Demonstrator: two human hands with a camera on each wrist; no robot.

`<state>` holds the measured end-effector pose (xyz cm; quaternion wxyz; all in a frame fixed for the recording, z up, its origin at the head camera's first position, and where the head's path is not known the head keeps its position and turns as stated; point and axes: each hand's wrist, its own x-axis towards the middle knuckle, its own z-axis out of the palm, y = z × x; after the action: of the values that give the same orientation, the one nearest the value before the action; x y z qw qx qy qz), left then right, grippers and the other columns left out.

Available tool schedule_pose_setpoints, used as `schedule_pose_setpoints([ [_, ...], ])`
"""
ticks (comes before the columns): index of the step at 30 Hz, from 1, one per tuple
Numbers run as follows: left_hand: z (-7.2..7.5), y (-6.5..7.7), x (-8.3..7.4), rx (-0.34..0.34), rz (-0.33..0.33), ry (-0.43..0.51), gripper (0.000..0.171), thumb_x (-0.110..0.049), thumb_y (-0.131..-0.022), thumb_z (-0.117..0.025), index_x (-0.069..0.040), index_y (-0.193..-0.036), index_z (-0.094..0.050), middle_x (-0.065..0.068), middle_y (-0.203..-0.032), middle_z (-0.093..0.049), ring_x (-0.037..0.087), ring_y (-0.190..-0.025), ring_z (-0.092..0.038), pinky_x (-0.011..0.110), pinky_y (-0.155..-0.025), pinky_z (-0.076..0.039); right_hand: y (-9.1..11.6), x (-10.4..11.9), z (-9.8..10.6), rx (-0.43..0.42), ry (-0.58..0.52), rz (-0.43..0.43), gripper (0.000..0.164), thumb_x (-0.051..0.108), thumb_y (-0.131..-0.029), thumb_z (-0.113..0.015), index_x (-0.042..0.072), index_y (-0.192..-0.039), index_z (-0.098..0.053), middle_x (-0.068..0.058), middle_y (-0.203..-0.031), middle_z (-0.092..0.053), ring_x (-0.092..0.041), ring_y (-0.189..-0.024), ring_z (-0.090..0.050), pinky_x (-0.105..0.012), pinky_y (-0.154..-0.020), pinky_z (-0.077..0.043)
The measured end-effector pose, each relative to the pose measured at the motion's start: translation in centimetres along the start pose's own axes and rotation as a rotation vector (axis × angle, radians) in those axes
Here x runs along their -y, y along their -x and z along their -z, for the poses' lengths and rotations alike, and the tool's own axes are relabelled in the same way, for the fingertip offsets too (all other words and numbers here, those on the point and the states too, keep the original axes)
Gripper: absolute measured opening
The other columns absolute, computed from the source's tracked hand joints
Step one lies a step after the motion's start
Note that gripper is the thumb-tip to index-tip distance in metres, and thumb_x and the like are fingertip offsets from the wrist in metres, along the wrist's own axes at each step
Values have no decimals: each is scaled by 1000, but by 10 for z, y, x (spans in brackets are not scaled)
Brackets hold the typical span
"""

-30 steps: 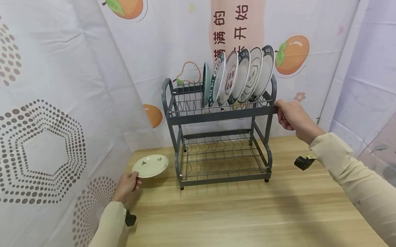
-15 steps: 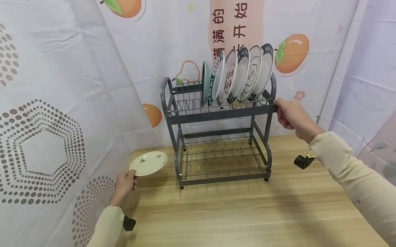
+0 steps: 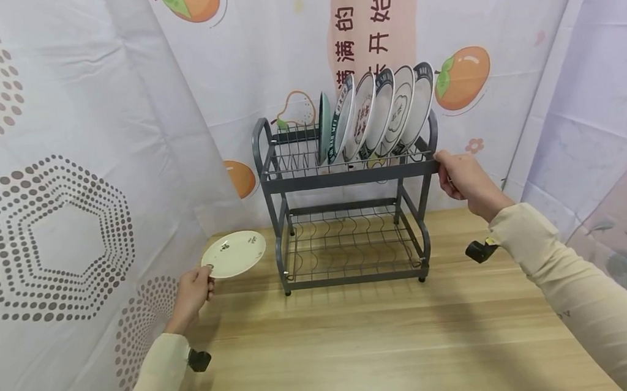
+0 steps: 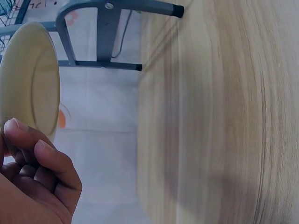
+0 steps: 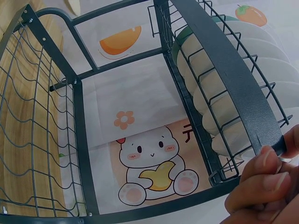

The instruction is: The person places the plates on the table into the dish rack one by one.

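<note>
My left hand (image 3: 191,294) pinches the near left rim of a small cream plate (image 3: 233,254) with dark sprig prints, held above the table left of the rack. In the left wrist view the plate's underside (image 4: 30,79) shows above curled fingers (image 4: 53,156). My right hand (image 3: 467,180) grips the front right corner of the grey two-tier dish rack (image 3: 345,177). The right wrist view has its fingers (image 5: 261,182) around the end of the front bar (image 5: 233,74). Several larger plates (image 3: 381,116) stand on edge in the upper tier, from its middle to its right end.
The rack's lower tier (image 3: 353,247) is a wavy wire shelf. Under everything lies a wood-grain table (image 3: 358,345). Printed cloth hangs behind (image 3: 233,91) and at both sides. A black wrist camera (image 3: 199,360) sits at the left cuff, another (image 3: 480,251) at the right.
The left hand has drawn slightly back and left, and the small plate has risen and tilted its face more toward me. The right hand stays on the rack corner. The head view has shifted slightly.
</note>
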<state>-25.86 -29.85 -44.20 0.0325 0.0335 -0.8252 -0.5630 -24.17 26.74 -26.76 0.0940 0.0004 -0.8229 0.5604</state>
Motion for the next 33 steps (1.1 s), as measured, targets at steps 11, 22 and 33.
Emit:
schedule_pose_setpoints([
  [11, -5, 12, -16, 20, -5, 35, 36, -24, -110, -41, -1, -86, -54, -1, -69, -52, 9, -56, -50, 22, -51, -46, -1, 2, 1, -9, -12, -4, 50, 36, -105, -43, 16, -60, -52, 3, -48, -48, -9, -41, -37, -25, -40, -32],
  [22, -12, 32, -21, 67, -25, 79, 38, -26, -111, -43, -5, -81, -53, 0, -66, -50, 9, -53, -46, 21, -49, -41, 2, 0, 1, 14, -4, 1, 51, 36, -105, -41, 15, -60, -52, 4, -48, -48, -7, -41, -37, -25, -39, -33],
  [33, -22, 40, -24, 101, -36, 121, 35, -21, -110, -45, -4, -81, -56, 1, -64, -50, 9, -51, -45, 19, -47, -39, 5, 2, 0, 12, -2, 1, 49, 36, -106, -40, 14, -63, -52, 4, -48, -47, -7, -41, -38, -25, -39, -33],
])
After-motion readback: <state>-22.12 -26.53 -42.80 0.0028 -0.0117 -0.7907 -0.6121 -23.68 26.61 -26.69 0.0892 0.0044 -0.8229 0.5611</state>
